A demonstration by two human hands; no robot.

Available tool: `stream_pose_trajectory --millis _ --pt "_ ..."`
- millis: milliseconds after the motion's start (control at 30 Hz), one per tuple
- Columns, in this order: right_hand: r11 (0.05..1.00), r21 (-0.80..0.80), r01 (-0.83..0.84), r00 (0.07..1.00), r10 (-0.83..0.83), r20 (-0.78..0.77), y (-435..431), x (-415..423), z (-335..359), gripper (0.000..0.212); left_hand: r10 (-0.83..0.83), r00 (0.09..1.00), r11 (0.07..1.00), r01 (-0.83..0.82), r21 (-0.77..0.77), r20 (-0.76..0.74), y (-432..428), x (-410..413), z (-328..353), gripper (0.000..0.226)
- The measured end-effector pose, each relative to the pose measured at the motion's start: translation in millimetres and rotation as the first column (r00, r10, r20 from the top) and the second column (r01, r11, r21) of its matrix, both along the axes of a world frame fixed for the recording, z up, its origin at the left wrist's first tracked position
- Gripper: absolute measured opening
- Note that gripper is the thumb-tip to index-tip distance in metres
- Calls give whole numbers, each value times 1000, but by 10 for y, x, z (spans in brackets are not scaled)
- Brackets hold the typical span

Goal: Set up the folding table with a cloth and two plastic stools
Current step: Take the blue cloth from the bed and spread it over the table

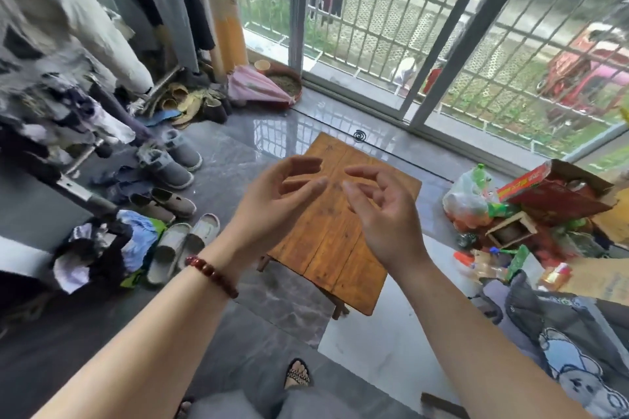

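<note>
- Your left hand (282, 194) is raised above the folding table (335, 248), palm turned to the right. Its fingers are loosely bent and spread, and it holds nothing.
- Your right hand (381, 211) is raised opposite it, palm turned left. Its fingers are just as slack and apart, with nothing in them.
- The fingertips of your two hands come close together but do not touch.
- A string of dark red beads (211, 275) sits round your left wrist.
- The folding table stands opened on its legs in the middle of the scene, below both hands, on the glossy grey floor (265, 333). Its plank top runs from near you toward the far window (442, 44), which is barred.
- Just past the table's far edge a small dark spiral (360, 136) lies on the floor. It may be a mosquito coil, but it is too small to be sure.
- To the left, clothes hang on a rack (85, 194). Grey boots (177, 163) and pale slippers (183, 248) lie on the floor between the rack and the table.
- At the far left a folded pink umbrella (255, 87) lies across a round tray (292, 85).
- To the right, well apart from the table, a red cardboard box (558, 194) and a plastic bag (466, 197) sit among scattered packets.
- At the near right lies grey fabric (571, 360) printed with a cartoon bear.
- Your sandalled foot (297, 374) stands near the table's near end.
</note>
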State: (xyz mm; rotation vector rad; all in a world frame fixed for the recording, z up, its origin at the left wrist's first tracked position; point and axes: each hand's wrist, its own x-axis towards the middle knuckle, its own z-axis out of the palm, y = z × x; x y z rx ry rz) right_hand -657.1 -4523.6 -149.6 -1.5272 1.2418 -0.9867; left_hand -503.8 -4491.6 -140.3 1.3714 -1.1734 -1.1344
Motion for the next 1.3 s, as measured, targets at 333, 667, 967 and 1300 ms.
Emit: stream_pose_trajectory --millis 333,667,967,1300 --pt "963 32 -269 962 267 59 331 1146 63 13 297 955 955 -297 1 12 680 1004 -39 29" --pt "879 56 -473 879 466 97 1307 2468 69 12 516 856 857 -516 20 -26 1892 2114 -128 30" --pt "720 54 -691 722 687 81 2390 3566 50 12 709 701 704 -709 30 -72 3147 2945 -163 32" --pt "571 68 -818 574 817 46 3463 4499 -18 11 842 538 539 -841 33 -37 4470 3552 -136 27"
